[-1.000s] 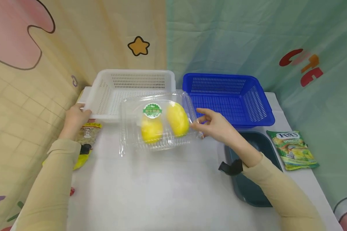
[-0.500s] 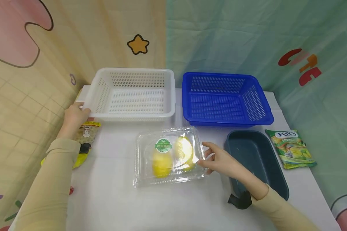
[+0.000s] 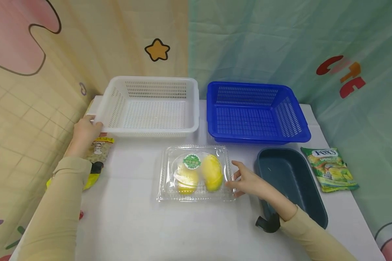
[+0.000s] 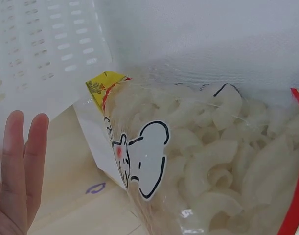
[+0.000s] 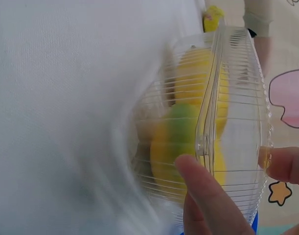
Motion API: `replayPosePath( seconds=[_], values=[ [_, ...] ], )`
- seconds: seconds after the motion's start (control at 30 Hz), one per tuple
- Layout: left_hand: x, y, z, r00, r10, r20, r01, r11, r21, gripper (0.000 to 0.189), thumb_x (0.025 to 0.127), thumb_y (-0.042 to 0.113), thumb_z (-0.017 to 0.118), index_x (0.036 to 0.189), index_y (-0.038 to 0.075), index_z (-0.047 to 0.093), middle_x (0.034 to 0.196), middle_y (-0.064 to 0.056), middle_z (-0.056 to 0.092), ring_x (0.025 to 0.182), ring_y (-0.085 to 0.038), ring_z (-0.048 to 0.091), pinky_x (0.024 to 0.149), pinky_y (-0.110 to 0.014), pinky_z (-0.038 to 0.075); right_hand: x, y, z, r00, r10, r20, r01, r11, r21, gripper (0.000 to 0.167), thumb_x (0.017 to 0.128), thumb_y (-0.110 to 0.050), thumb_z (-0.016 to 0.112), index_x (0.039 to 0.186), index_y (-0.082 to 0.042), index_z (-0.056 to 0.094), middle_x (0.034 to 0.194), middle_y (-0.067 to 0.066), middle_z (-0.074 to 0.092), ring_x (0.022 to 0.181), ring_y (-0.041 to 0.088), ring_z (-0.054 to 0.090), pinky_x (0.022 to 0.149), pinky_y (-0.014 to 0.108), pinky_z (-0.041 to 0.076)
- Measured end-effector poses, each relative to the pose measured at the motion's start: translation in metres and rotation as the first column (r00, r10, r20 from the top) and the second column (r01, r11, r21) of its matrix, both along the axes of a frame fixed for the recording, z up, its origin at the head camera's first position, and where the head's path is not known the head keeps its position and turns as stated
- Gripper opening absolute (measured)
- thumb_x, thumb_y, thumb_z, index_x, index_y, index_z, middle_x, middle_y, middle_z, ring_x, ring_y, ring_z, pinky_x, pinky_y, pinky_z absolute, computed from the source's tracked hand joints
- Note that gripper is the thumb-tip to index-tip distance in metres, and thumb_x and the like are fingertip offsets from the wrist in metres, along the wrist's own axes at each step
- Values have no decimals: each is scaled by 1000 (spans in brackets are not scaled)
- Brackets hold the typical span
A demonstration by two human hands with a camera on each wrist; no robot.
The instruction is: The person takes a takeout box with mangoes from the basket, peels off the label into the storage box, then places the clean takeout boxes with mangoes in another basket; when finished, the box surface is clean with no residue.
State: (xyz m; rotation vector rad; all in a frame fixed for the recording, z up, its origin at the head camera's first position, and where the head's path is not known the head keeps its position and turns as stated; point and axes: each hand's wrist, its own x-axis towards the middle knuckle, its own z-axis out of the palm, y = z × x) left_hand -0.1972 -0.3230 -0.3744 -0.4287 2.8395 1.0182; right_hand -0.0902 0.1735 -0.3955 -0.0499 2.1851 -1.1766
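Observation:
My right hand holds the right edge of a clear plastic clamshell container, its thumb and fingers straddling the side in the right wrist view. Two yellow mangoes lie inside, under a green-and-white round label; one shows a green patch in the right wrist view. At the front left corner of the white basket, my left hand touches the rim. Two straight fingers lie along the basket's outer wall in the left wrist view. Below that hand lies a bag of macaroni, partly behind the left forearm.
A blue basket stands beside the white one at the back. Close to the right forearm sits a dark green tray, and right of it lies a green FOX'S candy bag. Something small and red shows beside the left sleeve.
My right hand has brought the container down and toward me from in front of the baskets, then slightly right, and it now lies flatter. My left hand has stayed at the white basket's corner.

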Motion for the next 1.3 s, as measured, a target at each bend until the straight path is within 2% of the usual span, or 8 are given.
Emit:
replayPosePath(
  seconds=[0.33,0.47,0.53,0.63,0.73,0.97,1.17,1.3],
  values=[
    [6,2,0,1000,23,1,-23,999,-39,66,101,28,32,150,-13,18,136,-44,43,120,-54,50,99,-55,43,-2,2,0,999,22,35,-21,1000,-7,91,91,-17,68,155,2,6,118,27,48,73,21,68,70,39,61],
    [18,11,0,994,34,-100,-34,999,-7,67,103,34,34,151,-10,19,145,-41,35,132,-57,37,109,-64,31,-3,3,-2,999,28,37,-27,999,-20,92,91,-18,69,155,1,6,119,27,47,74,21,68,70,40,61],
    [27,21,-2,978,51,-203,-54,999,-10,63,103,30,39,150,-10,27,147,-38,35,135,-56,32,111,-65,27,-3,4,-3,999,32,35,-31,999,-27,93,91,-20,69,155,1,5,119,27,47,74,21,67,71,40,61],
    [44,38,-8,926,55,-373,-69,997,-26,53,100,21,50,143,-9,42,144,-36,41,135,-53,31,112,-62,23,-4,6,-4,999,36,35,-35,998,-44,94,91,-22,70,155,0,5,119,27,46,76,21,66,71,40,61],
    [64,58,-13,902,21,-432,-34,999,-22,45,98,17,54,137,-7,51,139,-33,48,131,-49,38,110,-60,28,-4,6,-4,999,35,37,-33,998,-52,95,91,-23,70,155,0,5,119,26,46,77,20,65,72,40,61],
    [103,107,-32,953,-194,-232,215,974,71,47,101,25,56,139,-1,50,140,-26,50,124,-44,51,96,-56,51,-3,8,-4,999,35,26,-33,998,-50,94,91,-23,70,156,-1,5,118,26,46,77,20,66,73,42,61],
    [118,140,-52,932,-359,-55,361,901,240,71,95,41,62,151,7,34,153,-20,38,126,-40,55,94,-49,55,-3,8,-4,999,35,17,-34,998,-56,94,91,-23,70,156,-1,6,117,25,45,75,20,66,73,42,61],
    [123,153,-60,928,-372,-13,362,895,262,79,93,42,66,154,10,28,153,-19,39,123,-40,56,90,-49,56,-3,8,-5,999,34,9,-34,998,-53,93,91,-23,71,155,0,7,116,24,46,74,20,66,73,42,61]
  ],
)
